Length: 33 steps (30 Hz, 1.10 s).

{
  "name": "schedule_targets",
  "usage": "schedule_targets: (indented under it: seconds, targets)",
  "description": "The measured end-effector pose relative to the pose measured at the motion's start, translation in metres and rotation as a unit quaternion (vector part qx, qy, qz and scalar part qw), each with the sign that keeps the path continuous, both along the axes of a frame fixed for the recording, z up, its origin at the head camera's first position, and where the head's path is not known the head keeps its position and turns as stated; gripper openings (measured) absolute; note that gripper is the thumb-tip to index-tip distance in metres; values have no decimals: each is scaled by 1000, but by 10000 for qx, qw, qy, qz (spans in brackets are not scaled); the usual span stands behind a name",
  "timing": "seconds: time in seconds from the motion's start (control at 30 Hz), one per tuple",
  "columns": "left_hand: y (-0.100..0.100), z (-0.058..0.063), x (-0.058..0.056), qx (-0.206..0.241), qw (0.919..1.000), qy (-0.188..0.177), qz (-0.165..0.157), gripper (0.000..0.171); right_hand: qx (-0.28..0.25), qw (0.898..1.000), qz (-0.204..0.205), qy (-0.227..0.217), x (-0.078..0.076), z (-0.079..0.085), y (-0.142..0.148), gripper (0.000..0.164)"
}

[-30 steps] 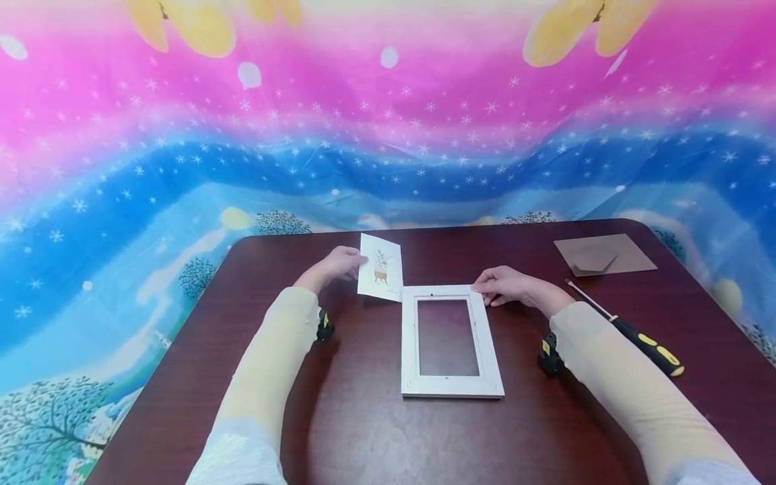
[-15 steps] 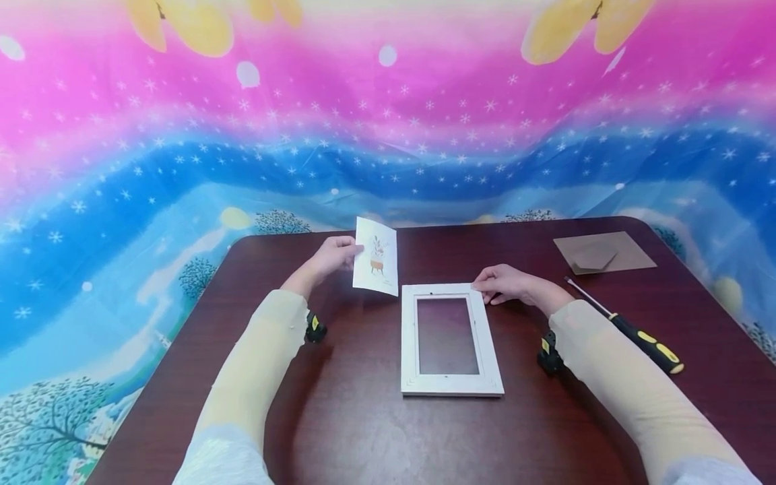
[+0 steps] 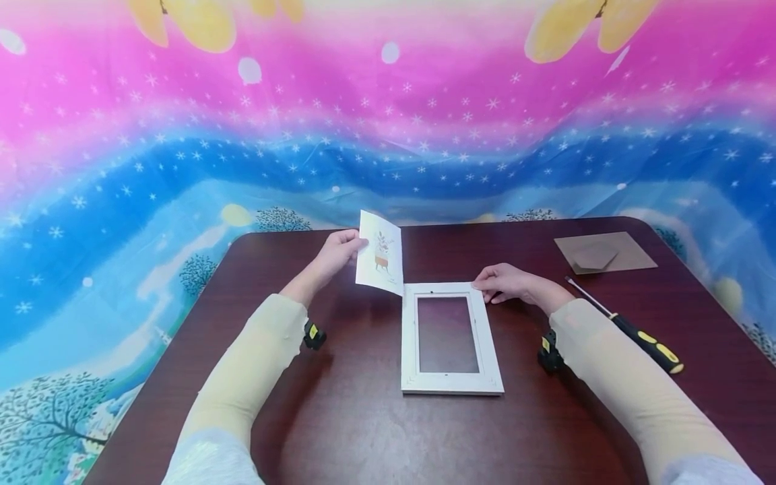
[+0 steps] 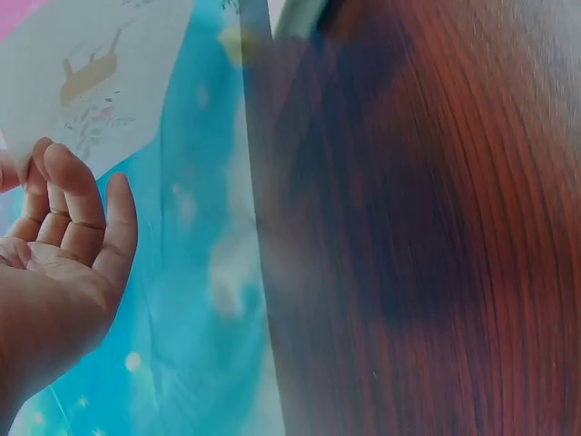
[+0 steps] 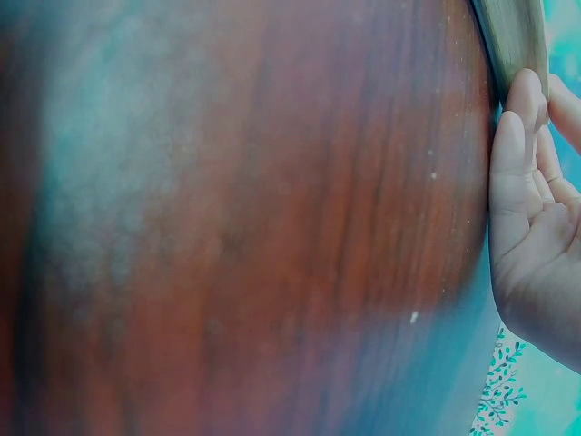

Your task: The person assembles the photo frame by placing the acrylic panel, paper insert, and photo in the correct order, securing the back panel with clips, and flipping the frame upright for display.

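My left hand pinches the left edge of a white picture card, printed with a plant in an orange-brown pot on legs. The card is held raised and tilted, its lower right corner overlapping the frame's upper left corner in the head view. A white picture frame lies flat on the table, its opening showing a dark, glossy pane. At the frame's upper right corner, my right hand grips the edge between thumb and fingers. The right wrist view shows these fingertips against the frame's side.
On the right of the dark wooden table lies a screwdriver with a black and yellow handle. Behind it is a brown backing board with a folded-out flap. A colourful printed cloth hangs beyond the table.
My left hand has lifted the card up and a little away, moving it left and then slightly back right. The right hand and the frame have stayed in place.
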State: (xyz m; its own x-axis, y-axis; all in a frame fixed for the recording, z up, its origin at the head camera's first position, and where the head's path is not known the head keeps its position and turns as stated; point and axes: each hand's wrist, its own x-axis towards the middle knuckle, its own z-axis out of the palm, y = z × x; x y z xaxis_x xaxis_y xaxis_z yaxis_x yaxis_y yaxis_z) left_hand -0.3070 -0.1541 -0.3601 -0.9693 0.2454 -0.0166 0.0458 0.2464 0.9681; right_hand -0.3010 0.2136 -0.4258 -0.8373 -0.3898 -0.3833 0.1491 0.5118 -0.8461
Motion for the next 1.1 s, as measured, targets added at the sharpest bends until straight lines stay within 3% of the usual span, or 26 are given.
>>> schedule_targets:
  seconds: [0.2,0.57,1.1]
  targets:
    - [14,5,12,-62,9992,321,-223,20,-12,10000,-40,-54,-3,-2,1,32]
    - [37,15,29,184,9930,741,-899,29,83,10000,-6,-44,-4,-1,2,34]
    - [67,27,51,-358,9881,566,-1385,40,176,9998,-28,-9,-2,1,1,35]
